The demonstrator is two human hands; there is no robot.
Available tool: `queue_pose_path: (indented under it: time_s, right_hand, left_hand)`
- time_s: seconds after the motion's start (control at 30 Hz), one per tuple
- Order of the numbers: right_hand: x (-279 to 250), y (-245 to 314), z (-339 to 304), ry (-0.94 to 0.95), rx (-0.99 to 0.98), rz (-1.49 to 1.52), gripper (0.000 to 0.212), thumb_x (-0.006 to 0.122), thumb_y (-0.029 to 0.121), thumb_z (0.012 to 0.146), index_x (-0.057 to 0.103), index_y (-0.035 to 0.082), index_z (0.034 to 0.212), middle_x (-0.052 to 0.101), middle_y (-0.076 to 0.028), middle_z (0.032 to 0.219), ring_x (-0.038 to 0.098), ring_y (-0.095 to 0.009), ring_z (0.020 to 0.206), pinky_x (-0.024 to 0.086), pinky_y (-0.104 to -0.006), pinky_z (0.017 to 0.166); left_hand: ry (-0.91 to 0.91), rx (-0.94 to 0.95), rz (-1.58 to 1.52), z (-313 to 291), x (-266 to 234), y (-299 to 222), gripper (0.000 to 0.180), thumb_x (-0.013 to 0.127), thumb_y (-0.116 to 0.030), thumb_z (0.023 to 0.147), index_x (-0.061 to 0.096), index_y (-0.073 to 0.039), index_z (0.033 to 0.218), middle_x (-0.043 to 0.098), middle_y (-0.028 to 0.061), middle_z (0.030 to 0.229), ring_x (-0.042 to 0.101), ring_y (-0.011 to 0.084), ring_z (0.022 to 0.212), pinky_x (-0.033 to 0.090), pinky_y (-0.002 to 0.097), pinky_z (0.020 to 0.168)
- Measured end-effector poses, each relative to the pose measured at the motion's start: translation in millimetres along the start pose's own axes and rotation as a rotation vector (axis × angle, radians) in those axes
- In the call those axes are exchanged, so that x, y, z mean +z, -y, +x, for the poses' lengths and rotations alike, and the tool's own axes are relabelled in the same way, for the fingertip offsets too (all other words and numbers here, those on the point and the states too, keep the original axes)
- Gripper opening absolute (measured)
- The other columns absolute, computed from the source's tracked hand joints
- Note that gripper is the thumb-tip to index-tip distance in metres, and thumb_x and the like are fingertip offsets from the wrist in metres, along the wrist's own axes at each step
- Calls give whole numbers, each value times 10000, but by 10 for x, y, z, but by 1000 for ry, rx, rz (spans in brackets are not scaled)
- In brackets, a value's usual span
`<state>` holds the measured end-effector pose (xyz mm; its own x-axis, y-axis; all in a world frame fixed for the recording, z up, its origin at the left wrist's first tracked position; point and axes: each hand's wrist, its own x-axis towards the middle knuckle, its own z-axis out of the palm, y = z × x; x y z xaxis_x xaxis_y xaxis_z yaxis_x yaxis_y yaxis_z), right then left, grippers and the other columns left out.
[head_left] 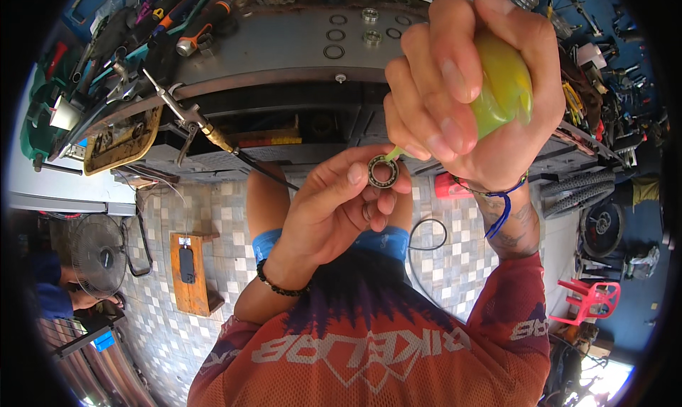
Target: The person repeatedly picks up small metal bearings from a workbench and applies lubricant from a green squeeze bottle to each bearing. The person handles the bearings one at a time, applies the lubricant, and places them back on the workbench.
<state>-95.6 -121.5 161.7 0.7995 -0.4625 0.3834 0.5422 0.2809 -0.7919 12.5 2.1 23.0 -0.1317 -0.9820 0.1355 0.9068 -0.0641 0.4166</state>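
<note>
My left hand (330,204) pinches a ball bearing (372,182) between its fingertips, with the open row of balls facing up. Above and to the right, my right hand (455,59) is closed around a soft, translucent yellow-green grease bag (501,80). The bag's narrow tip comes out below the fingers and reaches the bearing's upper edge; whether grease is coming out I cannot tell. On the metal workbench (284,48) beyond lie another bearing (372,37) and several thin dark seal rings (334,52).
An air blow gun (190,117) on a black hose hangs at the bench's front edge. Screwdrivers and other tools (187,45) crowd the left. A yellow tray (124,143) sits below them. On the floor are a wooden stool (186,283) with a phone and a fan (99,254) near another person's arms.
</note>
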Motion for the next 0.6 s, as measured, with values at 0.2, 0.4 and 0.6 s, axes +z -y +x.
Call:
queue_pose_path:
  time_s: [0.2, 0.4, 0.6]
  right_hand:
    - [228, 59, 23, -361, 78, 93, 592, 285, 372, 1012, 499, 13, 593, 421, -146, 439, 378, -253, 377, 398, -388, 425]
    - [55, 67, 28, -200, 107, 121, 594, 287, 374, 1014, 507, 8, 601, 432, -147, 449, 389, -253, 382, 399, -388, 425]
    - [59, 35, 26, -192, 69, 83, 601, 282, 373, 1019, 513, 3, 606, 440, -146, 454, 396, -252, 381, 395, -385, 416]
  left_hand:
    - [-67, -8, 64, 6, 71, -1, 492, 588, -306, 1050, 507, -7, 1432, 683, 146, 1110, 612, 132, 846, 510, 244, 646]
    - [-3, 7, 8, 13, -4, 14, 409, 547, -268, 1077, 561, -31, 1410, 678, 175, 1155, 656, 135, 887, 560, 264, 696]
    - [1, 11, 8, 19, -3, 11, 405, 548, -268, 1076, 564, -31, 1405, 676, 174, 1155, 655, 133, 886, 559, 262, 696]
